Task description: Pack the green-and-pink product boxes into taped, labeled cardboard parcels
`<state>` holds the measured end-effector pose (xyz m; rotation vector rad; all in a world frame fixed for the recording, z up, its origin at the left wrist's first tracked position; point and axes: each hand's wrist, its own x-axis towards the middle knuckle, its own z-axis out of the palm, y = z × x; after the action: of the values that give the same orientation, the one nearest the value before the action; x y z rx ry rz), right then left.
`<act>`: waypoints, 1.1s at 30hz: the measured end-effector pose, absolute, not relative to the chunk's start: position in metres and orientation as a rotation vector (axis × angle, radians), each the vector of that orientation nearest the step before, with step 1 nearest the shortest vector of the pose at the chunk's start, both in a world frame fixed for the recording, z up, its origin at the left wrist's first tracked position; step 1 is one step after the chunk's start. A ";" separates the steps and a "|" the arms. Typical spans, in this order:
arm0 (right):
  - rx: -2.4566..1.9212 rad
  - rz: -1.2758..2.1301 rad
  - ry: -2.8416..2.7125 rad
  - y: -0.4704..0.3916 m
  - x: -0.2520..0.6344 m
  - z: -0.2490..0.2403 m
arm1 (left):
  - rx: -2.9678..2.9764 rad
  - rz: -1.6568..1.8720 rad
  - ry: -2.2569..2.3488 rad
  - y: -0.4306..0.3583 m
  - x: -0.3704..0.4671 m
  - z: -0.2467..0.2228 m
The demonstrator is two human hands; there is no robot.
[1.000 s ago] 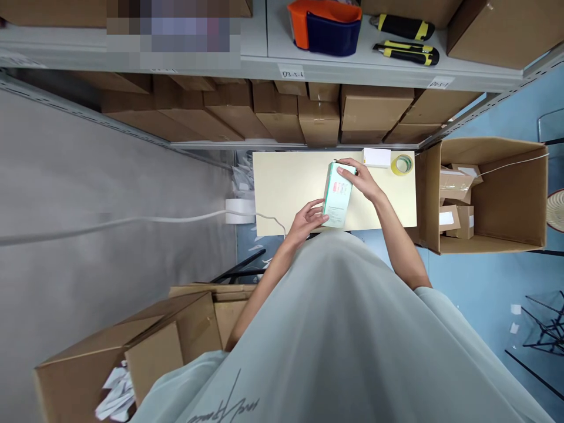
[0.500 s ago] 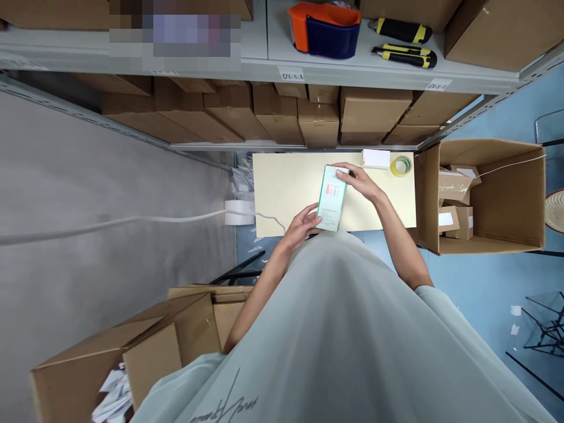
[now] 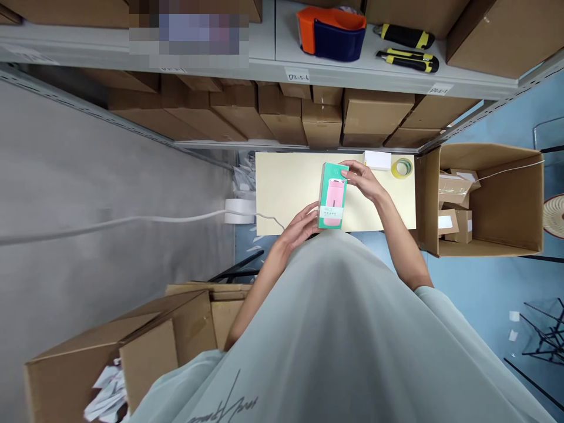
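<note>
Between my two hands is a small green product box [image 3: 333, 197] with a pink device pictured on the side facing up. My right hand [image 3: 363, 179] grips its upper right corner, thumb on the front and fingers behind the top edge. At the lower left side of the box, my left hand [image 3: 301, 226] supports it with the fingers against its edge. The box is held above a cream tabletop [image 3: 286, 176]. Behind my right hand on that table lie a white box [image 3: 378, 160] and a roll of yellowish tape [image 3: 402, 168].
An open carton [image 3: 506, 205] with several small brown boxes stands to the right. Ahead, a shelf [image 3: 326, 71] holds cartons, an orange and blue tape dispenser [image 3: 337, 35] and two utility knives [image 3: 408, 59]. A white cable [image 3: 176, 218] crosses at left; a carton of paper [image 3: 70, 376] is lower left.
The green box has been turned over: its pale printed side faced up before, and now the side with the pink device does. Both hands stay in nearly the same place.
</note>
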<state>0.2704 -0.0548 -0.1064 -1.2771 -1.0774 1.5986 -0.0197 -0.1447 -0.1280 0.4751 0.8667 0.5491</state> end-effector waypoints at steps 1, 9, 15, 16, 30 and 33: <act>-1.286 1.570 -1.098 -0.056 0.270 -0.106 | 0.524 0.552 0.905 -0.144 -0.017 -0.131; -1.176 1.543 -1.371 -0.098 0.257 -0.058 | 0.918 0.765 1.152 -0.130 -0.007 -0.150; -1.189 1.395 -1.546 -0.131 0.251 -0.031 | 1.154 0.889 1.259 -0.121 -0.009 -0.146; -1.202 1.382 -1.555 -0.132 0.251 -0.031 | 1.179 0.898 1.260 -0.120 -0.011 -0.145; -1.285 1.243 -1.762 -0.123 0.210 -0.061 | 1.454 0.864 1.361 -0.103 -0.085 -0.140; -1.268 1.261 -1.779 -0.096 0.195 -0.069 | 1.316 0.780 1.322 -0.103 -0.102 -0.151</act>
<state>0.1946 -0.0956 -0.0687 -1.2685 -1.7792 1.2608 -0.1017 -0.1031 -0.1509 1.3162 1.3222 0.7796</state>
